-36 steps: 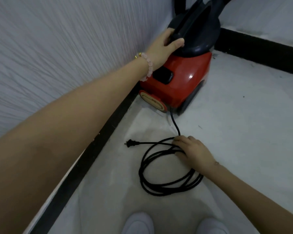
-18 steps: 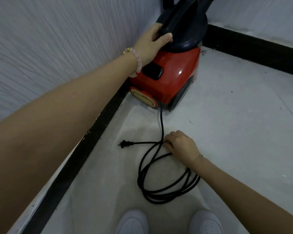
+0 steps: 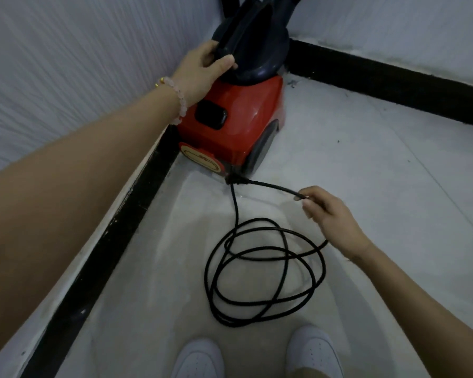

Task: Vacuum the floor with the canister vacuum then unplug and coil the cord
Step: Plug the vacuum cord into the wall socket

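The red canister vacuum (image 3: 241,124) stands in the corner of the room, its dark top and handle towards the wall. My left hand (image 3: 202,69) grips that dark handle from the left side. The black cord (image 3: 236,208) comes out at the vacuum's rear base and lies in several loose loops on the floor in front of my feet. My right hand (image 3: 328,216), just above the floor to the right of the loops, pinches one strand of the cord. That strand runs taut from my fingers back to the vacuum's base. I cannot make out the plug clearly.
Pale textured walls meet behind the vacuum, with a black baseboard (image 3: 137,195) along the left wall and the far wall. The floor is light grey tile (image 3: 366,159). My two white shoes (image 3: 200,358) stand at the bottom edge, close to the loops.
My right hand has lifted off the coil and pulled a strand up and to the right. The loops have spread looser. The plug no longer lies out to the left.
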Available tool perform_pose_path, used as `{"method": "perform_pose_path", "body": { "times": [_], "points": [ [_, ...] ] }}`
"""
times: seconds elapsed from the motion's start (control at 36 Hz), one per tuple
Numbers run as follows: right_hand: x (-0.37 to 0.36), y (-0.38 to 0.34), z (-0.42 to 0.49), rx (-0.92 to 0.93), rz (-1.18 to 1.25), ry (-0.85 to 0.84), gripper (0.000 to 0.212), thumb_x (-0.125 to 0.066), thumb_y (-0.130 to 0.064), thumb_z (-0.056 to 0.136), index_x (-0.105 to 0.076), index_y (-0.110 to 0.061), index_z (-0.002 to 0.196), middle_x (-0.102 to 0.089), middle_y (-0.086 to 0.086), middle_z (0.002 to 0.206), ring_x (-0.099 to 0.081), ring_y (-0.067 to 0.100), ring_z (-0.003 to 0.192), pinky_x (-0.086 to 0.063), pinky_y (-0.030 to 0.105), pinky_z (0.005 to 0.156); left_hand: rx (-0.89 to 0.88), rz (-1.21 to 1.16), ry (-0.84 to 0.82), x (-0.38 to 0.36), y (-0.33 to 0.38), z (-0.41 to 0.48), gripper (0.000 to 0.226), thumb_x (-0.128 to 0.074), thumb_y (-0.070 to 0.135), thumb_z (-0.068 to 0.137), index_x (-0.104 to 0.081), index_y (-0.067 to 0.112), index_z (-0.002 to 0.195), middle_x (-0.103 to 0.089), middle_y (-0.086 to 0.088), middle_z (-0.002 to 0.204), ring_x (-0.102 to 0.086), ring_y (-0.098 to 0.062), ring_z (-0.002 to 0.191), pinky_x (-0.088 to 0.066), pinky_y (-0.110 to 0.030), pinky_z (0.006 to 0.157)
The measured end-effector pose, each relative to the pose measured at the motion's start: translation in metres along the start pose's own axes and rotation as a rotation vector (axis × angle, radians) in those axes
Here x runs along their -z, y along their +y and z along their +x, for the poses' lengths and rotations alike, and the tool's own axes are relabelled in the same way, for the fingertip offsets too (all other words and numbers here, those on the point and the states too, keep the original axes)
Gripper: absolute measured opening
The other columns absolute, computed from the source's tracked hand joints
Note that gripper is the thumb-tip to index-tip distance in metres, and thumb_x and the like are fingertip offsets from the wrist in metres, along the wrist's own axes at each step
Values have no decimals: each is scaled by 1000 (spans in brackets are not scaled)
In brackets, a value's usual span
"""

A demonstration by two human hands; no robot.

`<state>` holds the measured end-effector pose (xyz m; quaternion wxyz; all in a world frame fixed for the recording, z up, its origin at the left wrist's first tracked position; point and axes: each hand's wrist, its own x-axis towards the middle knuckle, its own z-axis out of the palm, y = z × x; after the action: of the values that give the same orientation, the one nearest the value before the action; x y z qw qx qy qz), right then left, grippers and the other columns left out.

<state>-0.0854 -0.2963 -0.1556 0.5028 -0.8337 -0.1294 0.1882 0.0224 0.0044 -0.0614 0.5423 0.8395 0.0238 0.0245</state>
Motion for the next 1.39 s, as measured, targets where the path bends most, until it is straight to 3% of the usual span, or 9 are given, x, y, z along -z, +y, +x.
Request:
{"method": "perform_pose_path", "body": {
  "times": [0.31, 0.44, 0.58, 0.69, 0.92, 1.0, 1.08, 1.19, 1.39],
  "points": [
    [75, 20, -13, -320, 405, 390, 21, -44, -23, 100, -63, -17, 91, -34, -14, 48, -25, 6, 44, -22, 19, 42, 5, -117, 54, -7, 5, -4, 14, -49, 17, 97, -55, 29, 92, -63, 11, 91, -60, 0, 90, -45, -24, 97],
    [95, 18, 1, -325, 628, 315, 28, -37, -27, 102, -60, -17, 115, -29, -10, 50, -22, 5, 42, -21, 17, 39, 45, -163, 75, -6, 3, -6, 13, -53, 19, 95, -60, 28, 90, -66, 9, 91, -62, -5, 93, -45, -28, 99],
    [115, 5, 26, -335, 885, 216, 26, -34, -8, 102, -58, -10, 112, -58, -1, 75, -49, 6, 57, -47, 15, 52, 100, -229, 98, -10, 15, -4, 14, -51, 10, 94, -58, 20, 89, -63, 3, 89, -62, -1, 82, -50, -13, 80],
    [122, -13, 41, -333, 909, 201, 28, -33, 2, 100, -59, -9, 104, -60, 3, 92, -54, 6, 65, -51, 13, 60, 165, -238, 98, -9, 26, -7, 14, -49, 9, 95, -58, 19, 91, -63, 1, 91, -62, -5, 85, -51, -13, 77],
    [127, -45, 78, -300, 856, 157, 21, -41, -33, 101, -54, -23, 113, -28, -6, 47, -21, 7, 40, -18, 18, 38, 187, -184, 48, -7, 31, -12, 17, -50, 11, 95, -61, 20, 87, -64, 2, 92, -60, -6, 89, -47, -17, 86],
    [127, -48, 92, -310, 937, 166, 26, -38, -23, 102, -53, -14, 122, -42, -5, 49, -35, 6, 41, -32, 16, 39, 179, -129, 45, -8, 33, -8, 13, -51, 14, 95, -61, 17, 87, -64, 3, 89, -59, -6, 87, -45, -18, 86],
    [132, -55, 99, -307, 960, 146, 29, -34, -7, 101, -53, -6, 123, -63, -1, 82, -57, 6, 66, -52, 15, 56, 169, 0, 44, -8, 34, 2, 12, -53, 22, 94, -59, 12, 99, -64, 5, 89, -58, -6, 86, -42, -14, 78],
    [139, -64, 108, -231, 965, 194, 27, -35, 3, 97, -56, -6, 111, -57, 1, 87, -52, 9, 71, -48, 18, 61, 149, 151, 45, -11, 37, 20, 25, -55, 28, 93, -57, 10, 111, -64, -4, 101, -59, -18, 92, -43, -17, 70],
    [155, -63, 120, -242, 858, 223, 31, -46, -39, 97, -59, -21, 119, -41, -3, 50, -36, 9, 47, -28, 20, 50, 115, 304, 49, -23, 51, 57, 34, -53, 28, 94, -52, 3, 118, -63, -13, 97, -57, -20, 80, -41, -21, 60]
  ]
}}
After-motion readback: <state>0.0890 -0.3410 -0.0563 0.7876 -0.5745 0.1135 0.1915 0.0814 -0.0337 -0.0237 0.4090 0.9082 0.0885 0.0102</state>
